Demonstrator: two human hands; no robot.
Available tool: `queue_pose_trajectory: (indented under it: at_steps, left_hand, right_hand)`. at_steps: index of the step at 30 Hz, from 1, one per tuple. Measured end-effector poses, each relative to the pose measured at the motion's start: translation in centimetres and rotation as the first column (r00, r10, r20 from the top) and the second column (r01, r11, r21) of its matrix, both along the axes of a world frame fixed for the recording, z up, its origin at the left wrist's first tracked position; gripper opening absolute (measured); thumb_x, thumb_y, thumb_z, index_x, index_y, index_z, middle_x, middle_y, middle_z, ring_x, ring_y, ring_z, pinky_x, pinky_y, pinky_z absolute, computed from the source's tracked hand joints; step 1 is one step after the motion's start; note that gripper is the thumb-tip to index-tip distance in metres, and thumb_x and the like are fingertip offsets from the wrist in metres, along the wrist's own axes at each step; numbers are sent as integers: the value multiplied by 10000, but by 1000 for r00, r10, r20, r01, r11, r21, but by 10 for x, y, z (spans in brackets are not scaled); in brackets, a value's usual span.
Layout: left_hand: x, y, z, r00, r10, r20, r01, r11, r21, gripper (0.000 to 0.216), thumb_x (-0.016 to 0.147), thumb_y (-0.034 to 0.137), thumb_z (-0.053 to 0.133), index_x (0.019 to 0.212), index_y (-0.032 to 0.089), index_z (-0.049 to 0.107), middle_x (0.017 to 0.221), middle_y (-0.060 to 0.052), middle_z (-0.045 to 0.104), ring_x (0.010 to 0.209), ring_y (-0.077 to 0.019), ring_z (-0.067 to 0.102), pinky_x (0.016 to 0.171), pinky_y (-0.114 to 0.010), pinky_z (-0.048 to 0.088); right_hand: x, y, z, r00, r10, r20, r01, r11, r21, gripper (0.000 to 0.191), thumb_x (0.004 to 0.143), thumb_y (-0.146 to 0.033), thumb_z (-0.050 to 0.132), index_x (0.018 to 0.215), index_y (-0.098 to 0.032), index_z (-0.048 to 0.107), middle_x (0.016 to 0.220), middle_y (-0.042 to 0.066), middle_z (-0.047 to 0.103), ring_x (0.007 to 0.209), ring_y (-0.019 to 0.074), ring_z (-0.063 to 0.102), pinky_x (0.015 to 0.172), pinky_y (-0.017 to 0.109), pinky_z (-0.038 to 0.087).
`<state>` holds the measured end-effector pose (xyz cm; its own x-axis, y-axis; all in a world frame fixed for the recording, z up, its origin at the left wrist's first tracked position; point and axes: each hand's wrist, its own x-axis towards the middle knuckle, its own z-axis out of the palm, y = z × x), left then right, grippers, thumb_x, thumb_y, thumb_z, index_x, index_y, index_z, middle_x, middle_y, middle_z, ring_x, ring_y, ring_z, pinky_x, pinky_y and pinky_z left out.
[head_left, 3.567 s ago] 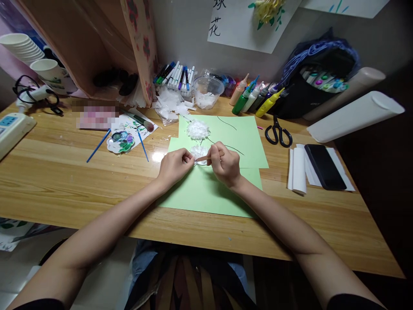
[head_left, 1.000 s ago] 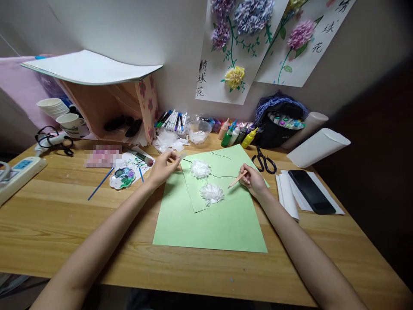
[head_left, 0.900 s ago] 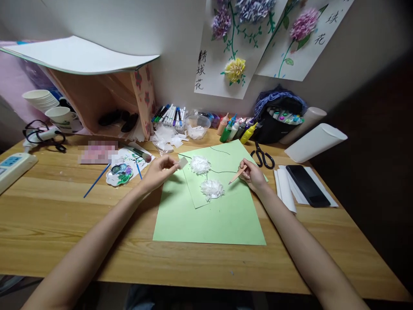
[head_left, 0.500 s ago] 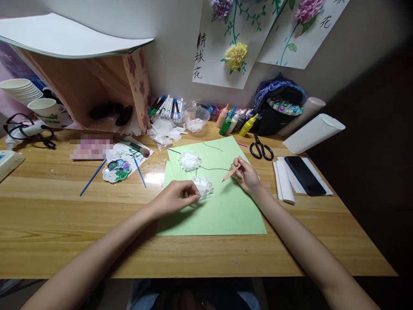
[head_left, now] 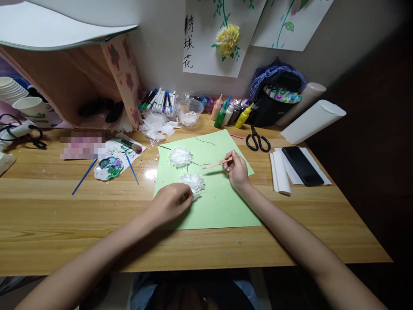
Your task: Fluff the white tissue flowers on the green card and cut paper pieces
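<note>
A sheet of light green paper [head_left: 222,206] lies on the wooden table with thin dark curved lines on it. Two fluffy white paper flowers sit on its left half: an upper flower [head_left: 180,157] and a lower flower [head_left: 193,182]. My left hand [head_left: 172,200] is at the lower flower's near edge, thumb and fingers pinched on what looks like a thin white paper piece [head_left: 196,196]. A wooden pencil [head_left: 215,164] is gripped in my right hand [head_left: 237,170], its tip pointing left above the sheet, right of the flowers.
Black-handled scissors [head_left: 258,140], a phone [head_left: 302,166] and folded white paper [head_left: 280,173] lie to the right. Glue or paint bottles [head_left: 221,116], markers [head_left: 158,101] and a plastic bowl [head_left: 189,113] line the back. A paint palette [head_left: 109,168] and brushes lie left.
The pencil has swung flatter, its tip now farther left and closer to the flowers. My left fingers have drawn slightly toward me from the lower flower. The camera view has tilted down.
</note>
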<state>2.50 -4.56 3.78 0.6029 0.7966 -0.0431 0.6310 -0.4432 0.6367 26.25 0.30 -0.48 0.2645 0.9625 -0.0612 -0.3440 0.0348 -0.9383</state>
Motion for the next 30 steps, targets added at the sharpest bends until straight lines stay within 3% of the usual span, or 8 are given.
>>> queue_pose_trajectory:
  at_steps: [2, 5, 11, 17, 21, 26, 30]
  left_hand:
    - [-2, 3, 1, 999, 43, 3, -43, 999, 11, 146, 831, 251, 484, 788, 217, 619, 767, -50, 656, 668, -170, 557, 610, -291, 400]
    - [-8, 13, 3, 992, 123, 21, -124, 991, 44, 137, 818, 270, 502, 791, 215, 624, 752, -41, 660, 654, -166, 553, 609, -292, 401]
    - [-20, 37, -3, 971, 204, 122, -217, 972, 95, 120, 809, 282, 542, 777, 228, 644, 744, -31, 669, 633, -158, 540, 618, -302, 397]
    - [-21, 43, -14, 981, 172, 94, -184, 971, 151, 113, 819, 302, 566, 796, 231, 651, 769, -33, 645, 719, -174, 543, 652, -304, 390]
    - [-18, 41, -13, 969, 235, 81, -247, 946, 208, 80, 817, 261, 562, 787, 216, 622, 818, -25, 665, 744, -169, 555, 671, -293, 394]
    - [-15, 38, -12, 950, 305, 68, -312, 935, 168, 77, 794, 247, 562, 751, 208, 613, 779, -16, 668, 708, -164, 567, 651, -280, 395]
    - [-14, 38, -11, 936, 345, 70, -351, 927, 129, 97, 794, 261, 547, 790, 205, 627, 757, -7, 662, 667, -151, 561, 630, -269, 391]
  right_hand:
    - [-9, 3, -2, 993, -114, 16, 114, 993, -3, 354, 810, -524, 553, 670, -207, 479, 418, -50, 462, 361, 72, 357, 348, 171, 231]
    - [-19, 10, -3, 985, -172, 14, 171, 985, 4, 351, 834, -516, 514, 675, -207, 470, 422, -56, 452, 358, 68, 342, 350, 172, 234]
    - [-21, 17, 0, 994, -108, -16, 108, 994, -5, 389, 826, -545, 527, 654, -203, 464, 397, -63, 419, 343, 62, 311, 347, 173, 224]
    - [-17, 16, 0, 997, -72, -25, 72, 997, -15, 374, 823, -524, 550, 651, -199, 481, 396, -55, 439, 339, 62, 321, 338, 171, 213]
    - [-20, 8, 3, 1000, -21, -8, 21, 996, 84, 363, 845, -505, 532, 649, -203, 493, 417, -54, 431, 365, 72, 364, 354, 180, 245]
    - [-35, -15, 12, 972, 74, 225, -138, 950, 281, 345, 920, -458, 443, 704, -208, 541, 582, -16, 526, 469, 91, 476, 419, 208, 333]
    - [-43, -28, 7, 858, 41, 511, -307, 840, 448, 304, 958, -347, 401, 755, -210, 582, 636, -2, 545, 530, 113, 503, 510, 250, 409]
